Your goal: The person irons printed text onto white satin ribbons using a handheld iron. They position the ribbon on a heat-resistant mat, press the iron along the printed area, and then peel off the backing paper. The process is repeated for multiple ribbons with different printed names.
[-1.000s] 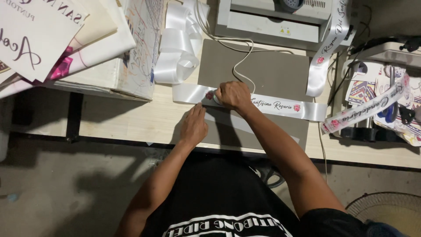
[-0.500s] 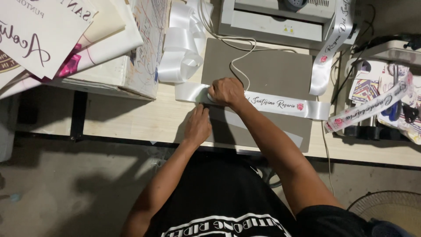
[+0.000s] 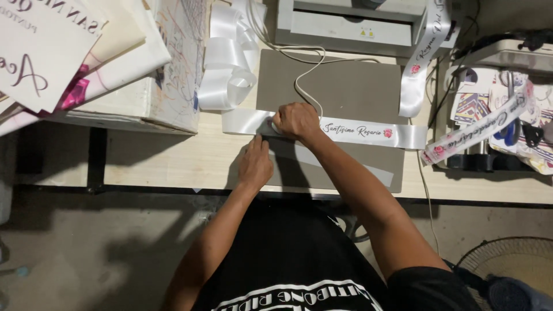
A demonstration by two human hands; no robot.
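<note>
Bare wooden bench (image 3: 161, 164) lies open to your left; your left hand (image 3: 255, 164) and right hand (image 3: 295, 121) press flat on the glossy white printed ribbon (image 3: 368, 131).

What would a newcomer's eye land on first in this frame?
Probably the white ribbon stretched across the grey mat at the table's middle, with the right hand pressing on it and the left hand at its near edge. Next, the loose ribbon coil behind, and the big cards stacked at far left.
</note>
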